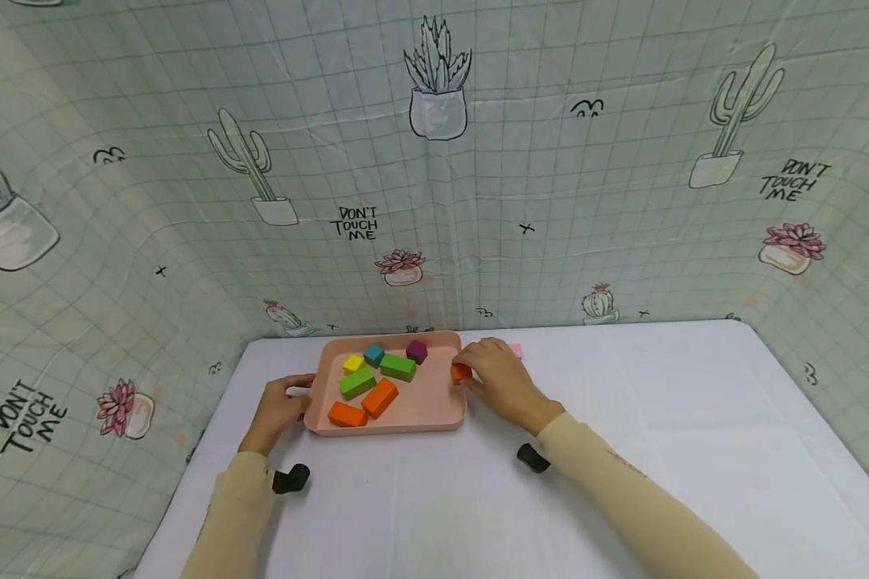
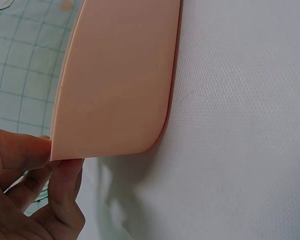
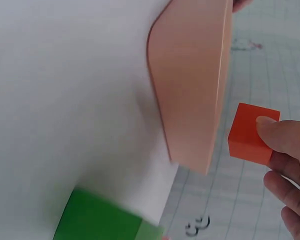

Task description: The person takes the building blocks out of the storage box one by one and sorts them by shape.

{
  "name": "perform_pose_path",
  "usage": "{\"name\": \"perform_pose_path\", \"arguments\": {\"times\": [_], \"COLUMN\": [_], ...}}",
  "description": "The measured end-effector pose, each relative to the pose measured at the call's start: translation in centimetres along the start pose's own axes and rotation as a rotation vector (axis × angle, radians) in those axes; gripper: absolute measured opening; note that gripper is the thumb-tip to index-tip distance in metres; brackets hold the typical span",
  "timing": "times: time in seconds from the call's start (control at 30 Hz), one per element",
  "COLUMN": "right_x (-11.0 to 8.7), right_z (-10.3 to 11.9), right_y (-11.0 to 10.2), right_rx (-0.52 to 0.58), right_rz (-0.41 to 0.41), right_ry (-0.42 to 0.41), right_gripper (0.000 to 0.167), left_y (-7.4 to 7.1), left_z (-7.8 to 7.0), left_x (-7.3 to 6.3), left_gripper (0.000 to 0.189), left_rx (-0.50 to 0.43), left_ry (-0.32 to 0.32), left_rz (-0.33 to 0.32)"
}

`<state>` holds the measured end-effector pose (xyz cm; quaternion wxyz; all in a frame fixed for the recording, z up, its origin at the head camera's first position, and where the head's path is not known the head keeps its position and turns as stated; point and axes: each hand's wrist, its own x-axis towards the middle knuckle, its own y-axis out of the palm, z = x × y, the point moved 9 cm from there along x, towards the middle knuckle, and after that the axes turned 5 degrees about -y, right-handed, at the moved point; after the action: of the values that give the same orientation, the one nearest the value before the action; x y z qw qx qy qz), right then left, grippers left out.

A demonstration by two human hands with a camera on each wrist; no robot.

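Peach in colour, the tray [image 1: 427, 412] rests on the white table [image 1: 420, 498]. At its left end the left hand [image 1: 277, 408] grips the rim, thumb and fingers bent against it. At its right end the right hand [image 1: 503, 378] pinches the orange cube [image 3: 245, 131] between thumb and fingers; the right wrist view shows a gap between cube and tray wall.

Inside the tray, toward its far side, lie the yellow block [image 1: 353, 364], the blue block [image 1: 373, 355] and the purple block [image 1: 417, 351]. Two green blocks [image 1: 398, 367] lie near the tray's middle, one further left. Two orange blocks [image 1: 380, 398] lie nearer its front edge, one toward the front left corner.

Right of the tray, just beyond the right hand, a pink piece [image 1: 516, 351] shows, mostly hidden. Another green block [image 3: 97, 220], cut off by the right wrist view, is outside the tray. Behind the tray hangs a cactus-print cloth [image 1: 492, 185].
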<state>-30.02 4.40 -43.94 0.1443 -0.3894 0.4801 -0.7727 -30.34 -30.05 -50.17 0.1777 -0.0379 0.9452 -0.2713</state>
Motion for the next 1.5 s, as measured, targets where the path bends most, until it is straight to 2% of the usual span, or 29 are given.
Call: {"name": "perform_pose_path", "arguments": {"times": [0.17,0.37,0.57,0.8,1.03,1.5], "right_x": [-1.4,-3.4,-5.5,-7.0,-7.5,-6.5], "right_z": [-1.4,-4.2,-7.3,-10.1,-12.1,-13.2], "right_y": [-1.6,-3.7,-4.7,-4.6,-3.7,-1.7], "right_rx": [-0.018,-0.016,-0.038,-0.022,-0.044,-0.047], "right_rz": [-0.056,-0.130,-0.134,-0.109,-0.047,0.021], "right_ry": [0.020,0.065,0.155,0.237,0.284,0.256], "right_gripper": [0.029,0.033,0.033,0.030,0.028,0.021], "left_y": [-0.1,0.0,0.0,-0.1,-0.2,-0.1], "left_z": [0.0,0.1,0.0,-0.1,-0.1,-0.2], "left_x": [0.1,0.0,0.0,0.0,0.0,-0.2], "left_gripper": [0.047,0.047,0.047,0.047,0.047,0.047], "left_rx": [-0.003,-0.001,0.001,0.016,0.019,0.008], "left_ry": [0.005,0.006,0.008,0.013,0.025,0.007], "left_rz": [-0.003,-0.001,0.003,-0.004,-0.015,-0.009]}}
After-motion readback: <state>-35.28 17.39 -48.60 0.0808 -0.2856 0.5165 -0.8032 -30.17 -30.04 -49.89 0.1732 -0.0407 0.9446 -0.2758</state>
